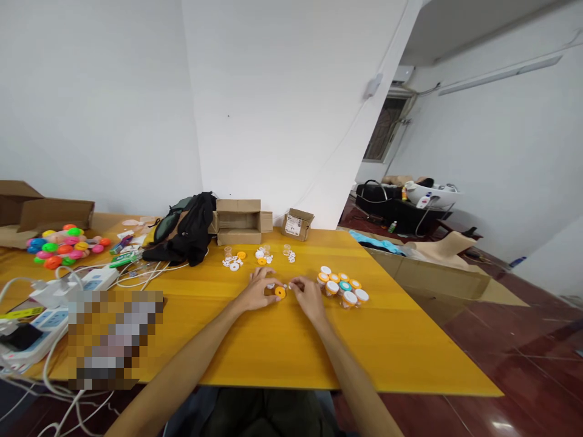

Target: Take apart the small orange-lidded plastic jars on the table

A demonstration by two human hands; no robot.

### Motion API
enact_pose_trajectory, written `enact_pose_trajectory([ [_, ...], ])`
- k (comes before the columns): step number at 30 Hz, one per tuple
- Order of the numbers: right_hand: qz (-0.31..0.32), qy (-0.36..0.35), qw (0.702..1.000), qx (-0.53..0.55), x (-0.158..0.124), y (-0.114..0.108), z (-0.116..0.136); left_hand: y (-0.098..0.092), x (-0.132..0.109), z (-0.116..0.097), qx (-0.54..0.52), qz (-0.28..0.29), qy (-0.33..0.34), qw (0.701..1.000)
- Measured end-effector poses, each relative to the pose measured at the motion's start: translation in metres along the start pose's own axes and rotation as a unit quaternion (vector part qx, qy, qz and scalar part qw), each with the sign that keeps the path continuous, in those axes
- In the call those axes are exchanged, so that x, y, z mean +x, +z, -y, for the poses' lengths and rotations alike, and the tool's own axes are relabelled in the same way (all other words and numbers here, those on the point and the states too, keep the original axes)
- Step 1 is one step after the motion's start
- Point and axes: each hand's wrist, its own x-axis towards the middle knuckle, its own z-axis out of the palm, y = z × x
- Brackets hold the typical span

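My left hand is curled on the table, thumb and fingers closed around a small orange cap with a dark centre. Its palm side is partly hidden. My right hand is just right of the cap, its thumb and fingertips pinched on a tiny white piece too small to name. Beyond the hands are small groups of white pieces, an orange cap and small clear jars. Beside my right hand stands a cluster of capped orange jars, most with white lids and one teal.
Cardboard boxes, one open and one smaller, stand at the back. A black bag, colourful balls, power strips with cables and a blurred-out flat object occupy the left side. An open carton adjoins the table's right edge.
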Motion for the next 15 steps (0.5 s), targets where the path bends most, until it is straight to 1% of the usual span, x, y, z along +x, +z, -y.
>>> enact_pose_trajectory([
  [2, 0.006, -0.024, 0.999, -0.046, -0.0015, 0.0009, -0.0013, 0.0004, -0.0004, 0.0019, 0.0, 0.005, 0.009, 1.0],
  [5, 0.009, -0.034, 0.997, -0.07, -0.0024, 0.0016, -0.0028, 0.0014, 0.0004, 0.0049, -0.018, 0.0, 0.02, 1.0],
  [11, 0.03, -0.04, 0.996, -0.069, -0.0014, 0.0023, -0.0043, 0.0065, 0.0018, 0.0105, -0.072, -0.01, 0.041, 0.996],
  [15, 0.046, -0.032, 0.998, -0.031, -0.0006, 0.0031, -0.0035, 0.0074, 0.0015, 0.0095, -0.087, -0.001, 0.051, 0.995],
])
